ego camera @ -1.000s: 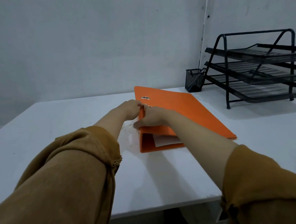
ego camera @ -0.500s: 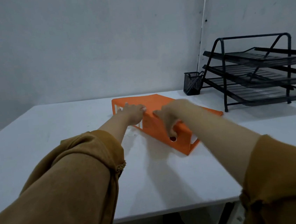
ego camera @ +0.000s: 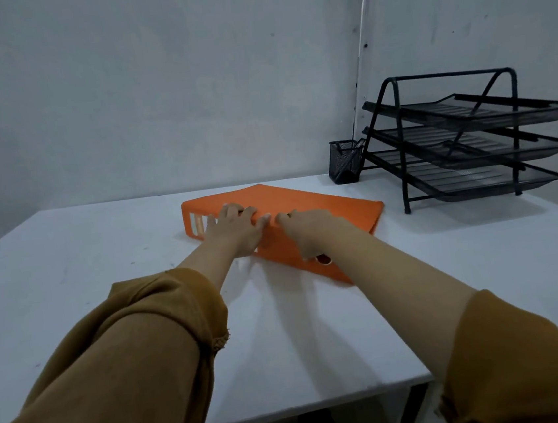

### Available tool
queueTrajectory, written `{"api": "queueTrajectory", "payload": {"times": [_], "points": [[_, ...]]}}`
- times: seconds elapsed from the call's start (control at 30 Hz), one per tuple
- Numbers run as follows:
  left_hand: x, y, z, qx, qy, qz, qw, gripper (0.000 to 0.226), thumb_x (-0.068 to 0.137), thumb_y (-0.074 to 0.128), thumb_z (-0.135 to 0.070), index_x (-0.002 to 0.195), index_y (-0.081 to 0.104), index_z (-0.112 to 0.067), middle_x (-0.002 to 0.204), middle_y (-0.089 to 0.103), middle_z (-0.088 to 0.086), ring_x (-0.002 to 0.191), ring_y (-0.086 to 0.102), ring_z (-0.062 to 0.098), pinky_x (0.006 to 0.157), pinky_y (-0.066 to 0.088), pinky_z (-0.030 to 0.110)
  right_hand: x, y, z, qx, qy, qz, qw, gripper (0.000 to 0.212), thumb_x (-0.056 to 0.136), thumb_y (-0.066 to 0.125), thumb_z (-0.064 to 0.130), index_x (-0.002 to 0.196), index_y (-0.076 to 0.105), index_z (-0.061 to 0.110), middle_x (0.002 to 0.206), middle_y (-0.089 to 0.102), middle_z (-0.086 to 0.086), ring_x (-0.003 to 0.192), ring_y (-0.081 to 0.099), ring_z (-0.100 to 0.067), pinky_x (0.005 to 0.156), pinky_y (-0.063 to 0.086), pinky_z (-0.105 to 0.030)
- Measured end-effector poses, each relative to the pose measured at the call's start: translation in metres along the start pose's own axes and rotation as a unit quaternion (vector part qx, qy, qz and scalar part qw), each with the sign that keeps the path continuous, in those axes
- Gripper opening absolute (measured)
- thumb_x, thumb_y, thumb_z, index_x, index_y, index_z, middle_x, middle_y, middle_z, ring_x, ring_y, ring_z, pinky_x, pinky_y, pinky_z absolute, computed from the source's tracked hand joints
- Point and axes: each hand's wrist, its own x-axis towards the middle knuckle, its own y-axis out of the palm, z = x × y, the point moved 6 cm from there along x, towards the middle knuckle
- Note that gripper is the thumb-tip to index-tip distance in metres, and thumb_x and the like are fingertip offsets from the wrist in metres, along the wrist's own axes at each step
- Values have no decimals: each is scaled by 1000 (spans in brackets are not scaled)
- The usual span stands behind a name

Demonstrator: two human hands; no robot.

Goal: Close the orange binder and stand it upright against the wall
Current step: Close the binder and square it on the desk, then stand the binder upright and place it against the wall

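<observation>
The orange binder (ego camera: 307, 201) lies closed and flat on the white table (ego camera: 104, 264), its spine turned toward me and to the left. A white label shows at the spine's left end, and a finger hole near its right end. My left hand (ego camera: 236, 229) rests on the spine's top edge, fingers curled over onto the cover. My right hand (ego camera: 307, 230) grips the same edge just to the right, thumb down on the spine near the finger hole. The grey wall (ego camera: 156, 103) stands behind the table's far edge.
A black mesh pen cup (ego camera: 346, 161) stands at the back, right of the binder. A black three-tier wire paper tray (ego camera: 463, 143) fills the back right corner. The table's front edge (ego camera: 325, 402) runs below my forearms.
The binder has been turned, so its spine now faces me and the left. Both hands have shifted along the spine's top edge. The view has tilted a little.
</observation>
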Motion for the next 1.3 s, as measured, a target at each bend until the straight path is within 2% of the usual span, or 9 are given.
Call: {"api": "queueTrajectory", "payload": {"times": [0.07, 0.17, 0.27, 0.33, 0.53, 0.67, 0.93, 1.1, 1.3], "points": [[-9, -5, -4, 37, 1, -29, 999, 57, 97, 18, -49, 148, 27, -24, 153, 25, 11, 143, 21, 31, 116, 15, 49, -6, -2, -7, -11, -4, 23, 1000, 67, 87, 58, 8, 145, 26, 17, 136, 47, -10, 117, 55, -34, 73, 40, -37], [-14, -10, -5, 67, -12, -41, 997, 61, 96, 14, -52, 146, 32, -22, 150, 30, 14, 140, 24, 32, 113, 18, 50, -12, -5, -13, 7, -10, 0, 1000, 70, 88, 51, 0, 147, 22, 22, 142, 42, -8, 119, 54, -33, 72, 41, -38], [-23, -5, -6, 84, -20, -54, 995, 65, 95, 13, -55, 145, 32, -19, 148, 30, 14, 139, 23, 32, 112, 17, 49, -14, 1, -13, -15, -24, -21, 999, 71, 91, 49, 1, 149, 18, 25, 154, 31, -2, 136, 40, -28, 92, 43, -45], [-30, -3, -4, 91, -24, -73, 993, 66, 95, 14, -56, 143, 35, -17, 146, 32, 14, 136, 26, 32, 111, 19, 48, -14, 5, -15, -45, -16, -43, 998, 73, 93, 51, 4, 151, 13, 26, 159, 21, 0, 145, 26, -24, 105, 35, -51], [-39, -4, 0, 86, -12, -82, 993, 63, 96, 19, -54, 145, 29, -16, 147, 30, 14, 136, 25, 33, 112, 20, 49, -18, 9, -8, -31, 13, -68, 997, 80, 90, 59, 9, 152, 10, 24, 161, 16, -3, 148, 16, -32, 112, 21, -63], [-40, -1, 18, 9, -1, -73, 997, 59, 96, 24, -51, 148, 20, -23, 151, 25, 12, 139, 24, 33, 113, 20, 50, -17, 8, -6, -23, 24, -45, 998, 82, 90, 59, 9, 152, 8, 24, 161, 15, -3, 147, 14, -35, 112, 17, -64], [-45, 4, 82, -191, -169, -131, 958, 64, 93, 43, -48, 147, 24, -21, 158, 2, 19, 147, -2, 39, 117, 13, 53, -13, 8, -5, -31, 38, -26, 998, 84, 89, 60, 16, 152, 6, 28, 158, 19, -9, 146, 17, -36, 112, 20, -62], [-44, 12, 92, -351, -219, -127, 902, 64, 93, 48, -41, 148, 19, -26, 144, 25, 23, 132, 34, 43, 110, 31, 49, -9, 8, -7, -39, 45, -33, 998, 80, 90, 59, 40, 151, 7, 33, 151, 32, -15, 140, 31, -35, 110, 27, -60], [-45, 12, 110, -352, -190, -139, 906, 47, 94, 49, -31, 138, 32, -28, 132, 39, 22, 120, 45, 42, 104, 39, 47, -11, 11, -4, -22, 52, -59, 997, 72, 92, 48, 53, 151, 10, 34, 152, 31, -15, 142, 27, -37, 111, 23, -62]]}}
